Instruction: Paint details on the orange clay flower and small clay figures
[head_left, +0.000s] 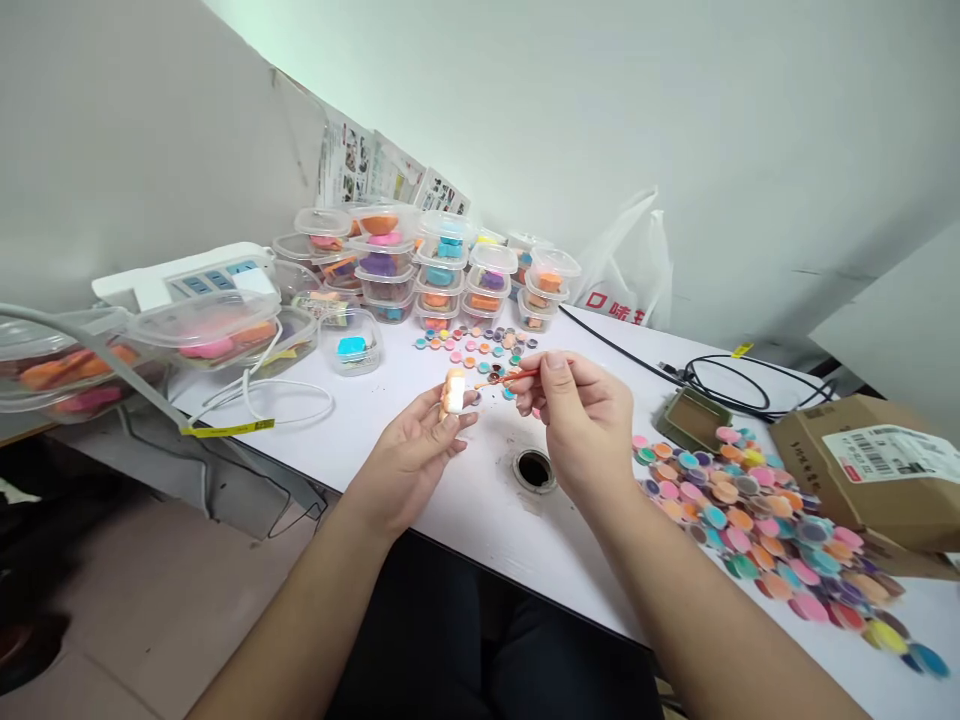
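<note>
Our left hand [409, 460] has a small white and tan figurine [454, 392] in its grip, near the middle of our view. Our right grip [589, 420] pinches a thin red paintbrush [504, 379] at its three o'clock. If our left fingers slip, it could fall into the round hole [535, 468] near its five o'clock. If our right wobbles, the brush could smear its white side
</note>
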